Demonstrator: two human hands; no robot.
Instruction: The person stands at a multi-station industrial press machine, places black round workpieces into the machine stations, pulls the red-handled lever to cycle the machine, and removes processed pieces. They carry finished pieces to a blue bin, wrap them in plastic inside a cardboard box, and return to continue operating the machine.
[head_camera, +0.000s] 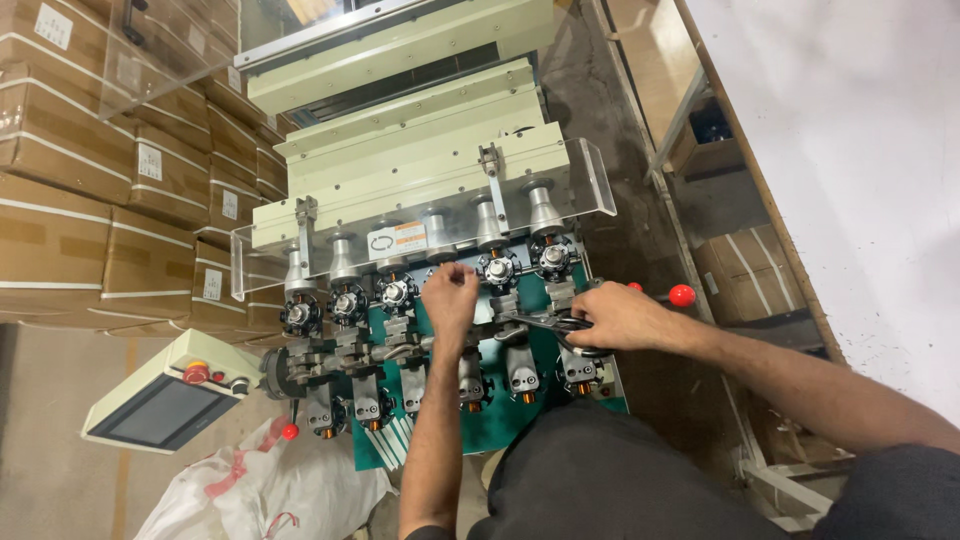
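Stacked brown cartons flank cream winding machine (400, 150) | our left hand (450, 298) pinches at black round stator (497, 269), just right | right hand (618, 316) grips dark metal scissors (545, 322), blades pointing left toward it.

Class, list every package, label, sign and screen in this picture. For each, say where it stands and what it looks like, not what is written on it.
Cardboard boxes: stacked at left, brown, banded with white strapping.
Box labels: small white rectangles on the box faces.
Machine sticker: on the clear guard, rectangular, white and orange with a circular arrow.
Control panel screen: lower left, dark rectangle in a cream housing.
White sack: bottom, crumpled, red markings.
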